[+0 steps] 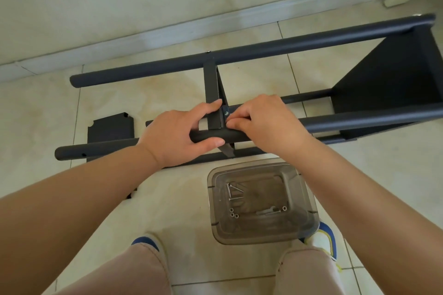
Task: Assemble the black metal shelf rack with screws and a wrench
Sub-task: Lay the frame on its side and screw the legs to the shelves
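The black metal shelf rack (263,49) lies on its side on the tiled floor, with one shelf panel (393,84) fixed at its right end and a middle shelf (212,88) set between the tubes. My left hand (177,132) grips the near tube (105,147) at the middle shelf's corner. My right hand (263,122) has its fingers curled at the small silver screw (226,114) in that corner. Whether it holds a tool is hidden.
A clear plastic box (261,201) with several screws, nuts and a small wrench stands on the floor by my feet. A loose black shelf panel (107,129) lies flat under the rack at the left. The wall and skirting run close behind.
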